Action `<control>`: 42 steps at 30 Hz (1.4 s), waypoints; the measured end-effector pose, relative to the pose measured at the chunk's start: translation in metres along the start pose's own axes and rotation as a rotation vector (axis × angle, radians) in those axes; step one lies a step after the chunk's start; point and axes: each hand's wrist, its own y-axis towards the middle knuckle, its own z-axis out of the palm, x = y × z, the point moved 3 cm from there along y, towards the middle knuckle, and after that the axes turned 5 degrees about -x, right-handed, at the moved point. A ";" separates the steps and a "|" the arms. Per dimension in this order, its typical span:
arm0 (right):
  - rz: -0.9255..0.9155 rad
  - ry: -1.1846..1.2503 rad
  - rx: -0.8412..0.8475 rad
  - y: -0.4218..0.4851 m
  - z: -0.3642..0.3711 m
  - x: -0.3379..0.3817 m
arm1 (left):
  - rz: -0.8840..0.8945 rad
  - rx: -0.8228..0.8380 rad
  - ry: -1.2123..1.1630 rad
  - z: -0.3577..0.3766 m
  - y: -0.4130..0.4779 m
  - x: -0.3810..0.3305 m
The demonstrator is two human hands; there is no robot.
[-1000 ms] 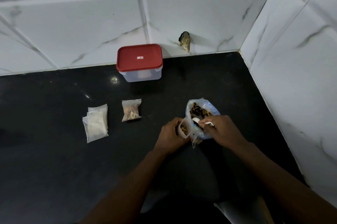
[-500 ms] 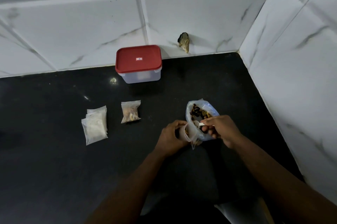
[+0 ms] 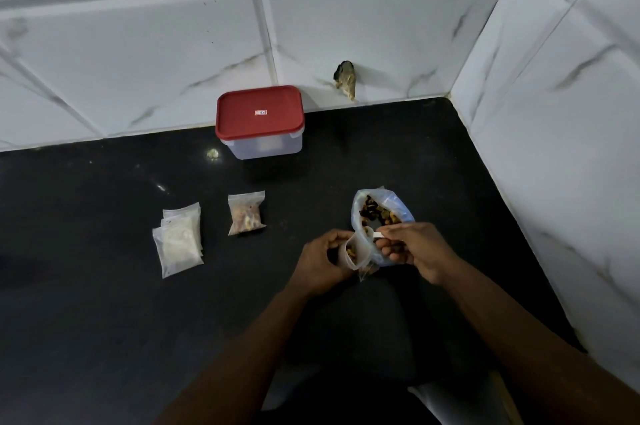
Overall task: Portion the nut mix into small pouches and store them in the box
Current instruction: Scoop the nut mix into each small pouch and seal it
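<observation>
Left hand (image 3: 322, 258) curls round small pouch (image 3: 356, 253), keeping mouth open and tilted toward bag, likely for easy filling. Right hand (image 3: 417, 251) pinches white spoon (image 3: 375, 234) at pouch mouth. Nut mix bag (image 3: 381, 211) just behind, so short carry. Filled pouch (image 3: 246, 213) and empty pouches (image 3: 178, 239) to left. Box (image 3: 259, 121) lidded, at wall.

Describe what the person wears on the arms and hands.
Nothing shows on either. The left hand and right hand are ungloved, with no ring, watch or band visible. Both forearms are uncovered down to the frame's lower edge; no sleeve comes into view.
</observation>
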 end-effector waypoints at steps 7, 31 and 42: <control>0.118 0.178 0.010 -0.001 -0.015 -0.003 | 0.025 0.018 0.040 0.000 -0.002 -0.002; -0.017 0.378 0.109 -0.023 -0.030 -0.006 | 0.057 -0.095 -0.099 -0.011 -0.013 -0.009; -0.687 -0.604 0.055 -0.057 0.012 0.000 | 0.129 -0.127 -0.126 -0.007 -0.015 -0.014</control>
